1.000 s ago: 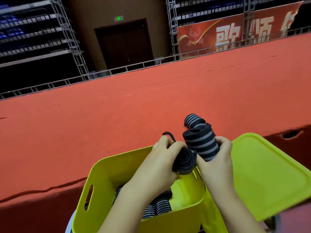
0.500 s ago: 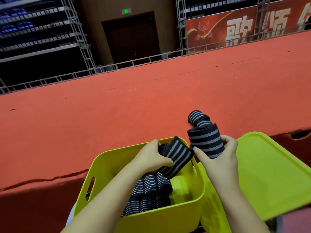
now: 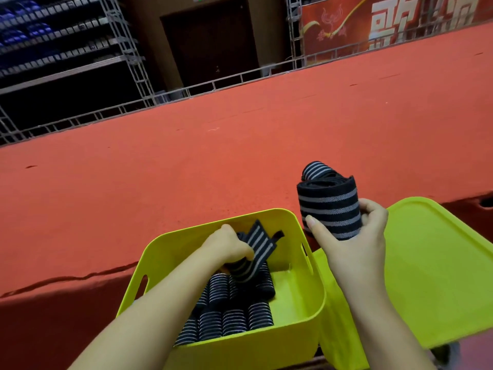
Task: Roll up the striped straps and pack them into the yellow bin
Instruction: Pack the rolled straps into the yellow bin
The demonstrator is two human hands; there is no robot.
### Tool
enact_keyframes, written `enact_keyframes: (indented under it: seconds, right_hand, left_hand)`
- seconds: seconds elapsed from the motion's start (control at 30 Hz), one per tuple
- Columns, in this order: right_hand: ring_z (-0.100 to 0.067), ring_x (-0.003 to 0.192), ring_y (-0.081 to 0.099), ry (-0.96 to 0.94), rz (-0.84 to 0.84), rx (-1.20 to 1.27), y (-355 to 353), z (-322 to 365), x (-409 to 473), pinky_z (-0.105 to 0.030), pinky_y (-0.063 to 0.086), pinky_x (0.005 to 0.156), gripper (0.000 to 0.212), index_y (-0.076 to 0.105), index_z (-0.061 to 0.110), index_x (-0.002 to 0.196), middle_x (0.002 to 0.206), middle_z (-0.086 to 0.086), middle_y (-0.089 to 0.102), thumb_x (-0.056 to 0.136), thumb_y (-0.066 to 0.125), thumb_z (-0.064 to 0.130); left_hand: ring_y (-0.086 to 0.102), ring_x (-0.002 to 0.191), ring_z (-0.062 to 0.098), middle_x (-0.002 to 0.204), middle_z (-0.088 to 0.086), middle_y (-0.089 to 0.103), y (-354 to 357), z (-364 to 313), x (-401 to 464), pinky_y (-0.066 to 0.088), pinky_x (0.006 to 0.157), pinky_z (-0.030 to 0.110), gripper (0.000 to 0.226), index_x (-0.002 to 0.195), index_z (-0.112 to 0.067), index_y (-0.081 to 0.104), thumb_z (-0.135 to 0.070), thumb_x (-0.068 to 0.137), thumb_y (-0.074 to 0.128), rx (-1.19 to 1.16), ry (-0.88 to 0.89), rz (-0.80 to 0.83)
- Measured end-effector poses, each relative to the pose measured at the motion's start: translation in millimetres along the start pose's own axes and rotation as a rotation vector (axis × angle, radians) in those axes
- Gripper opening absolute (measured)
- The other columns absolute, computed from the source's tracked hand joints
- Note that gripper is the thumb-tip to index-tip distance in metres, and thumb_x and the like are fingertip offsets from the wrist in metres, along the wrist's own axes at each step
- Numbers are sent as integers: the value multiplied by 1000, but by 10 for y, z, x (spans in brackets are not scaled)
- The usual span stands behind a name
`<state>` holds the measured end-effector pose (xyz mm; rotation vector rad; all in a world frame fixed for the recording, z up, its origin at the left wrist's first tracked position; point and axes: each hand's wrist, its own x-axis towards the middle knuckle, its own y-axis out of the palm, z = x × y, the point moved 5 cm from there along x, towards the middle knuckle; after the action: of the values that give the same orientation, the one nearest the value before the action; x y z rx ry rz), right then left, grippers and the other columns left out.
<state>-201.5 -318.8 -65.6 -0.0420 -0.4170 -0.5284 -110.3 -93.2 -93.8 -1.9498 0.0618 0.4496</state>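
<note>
The yellow bin (image 3: 170, 247) sits low in the middle of the view, with several rolled black-and-grey striped straps (image 3: 234, 316) packed along its left and near side. My left hand (image 3: 226, 245) reaches inside the bin and grips a rolled striped strap (image 3: 256, 252) just above the packed ones. To the right of the bin, above its rim, my right hand (image 3: 352, 241) holds a bundle of striped straps (image 3: 328, 206); a loose strap end curls up behind the bundle.
The bin's yellow lid (image 3: 437, 273) lies open to the right. A wide red carpeted platform (image 3: 186, 161) stretches beyond the bin, bordered by a metal railing (image 3: 186, 89), scaffold shelving and a red banner.
My left hand has carried its rolled strap from beside the right-hand bundle down into the bin. The right hand's bundle has stayed above the rim on the right.
</note>
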Motion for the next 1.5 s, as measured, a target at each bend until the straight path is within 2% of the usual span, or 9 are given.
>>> enact_keyframes:
  seconds: [0.13,0.23,0.33,0.5,0.7,0.97,1.13,1.3,1.5]
  right_hand:
    - [7,82,60,-2,12,37,39,35,37,-9,47,66,62,38,23,109,98,9,59,68,84,16]
    - [6,83,61,5,27,50,43,44,66,-8,46,67,61,39,26,107,97,10,61,67,84,17]
    - [7,83,61,17,43,64,41,33,59,-8,46,66,60,38,33,103,98,10,61,68,84,17]
    - [4,83,62,44,49,62,30,-13,39,-8,47,65,58,38,38,98,100,8,62,68,84,19]
    - [7,83,62,43,29,83,-55,-31,43,-7,46,64,61,39,26,109,100,8,62,69,83,16]
    - [9,80,61,56,51,64,-47,-73,4,-7,45,63,60,37,35,102,98,9,61,68,83,15]
    - [8,80,61,67,58,62,-31,-89,2,-7,46,64,60,38,37,99,98,8,61,68,84,15]
    - [6,85,61,91,86,58,16,-115,-16,-8,47,66,60,38,40,98,102,10,61,66,84,20]
    - [6,81,61,75,61,48,-30,-111,-5,-8,46,64,59,37,39,97,99,8,61,67,84,18]
  left_hand:
    - [62,79,29,92,11,54,304,-310,53,61,64,43,49,102,-5,46,-28,75,79,-60,17,95]
    - [60,69,28,99,14,56,509,-410,105,61,64,40,52,109,-3,47,-28,76,78,-39,-4,135]
    - [59,75,29,106,14,55,617,-420,172,61,65,41,65,124,-2,45,-29,75,78,-41,-24,123]
    - [58,86,31,87,9,49,772,-519,228,61,70,41,44,102,-6,47,-27,78,77,-167,-38,173]
    - [59,87,31,103,11,53,921,-506,315,61,63,41,66,120,-4,45,-29,71,80,-171,-73,160]
    - [59,82,31,113,14,52,1018,-478,355,61,61,40,70,124,-4,39,-34,72,76,-28,-83,134]
    - [57,71,32,113,16,52,1004,-352,404,60,58,40,79,131,-2,37,-33,71,76,-82,-186,166]
    - [63,82,34,120,16,49,1076,-472,347,56,49,38,85,130,-6,30,-48,73,77,-40,-116,185]
    - [64,99,42,125,24,54,978,-462,340,58,79,50,77,132,1,42,-53,82,65,-40,-105,311]
